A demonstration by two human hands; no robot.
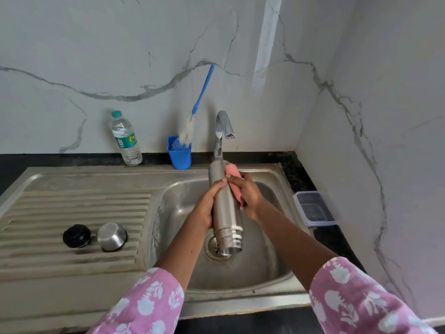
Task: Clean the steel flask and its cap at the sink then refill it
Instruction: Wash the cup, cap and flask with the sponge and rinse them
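The steel flask (224,208) is held over the sink basin (265,266), its open threaded mouth pointing down and toward me above the drain. My left hand (208,203) grips the flask's body from the left. My right hand (248,196) holds a pink sponge (233,175) against the flask's right side. On the draining board (72,208) lie the black inner stopper (76,236) and the steel cap (111,236), side by side. No water runs from the tap (222,131).
A plastic water bottle (125,138) stands at the back wall. Beside it a blue cup (179,153) holds a blue-handled bottle brush (197,104). A clear plastic container (314,208) sits on the dark counter to the right of the sink.
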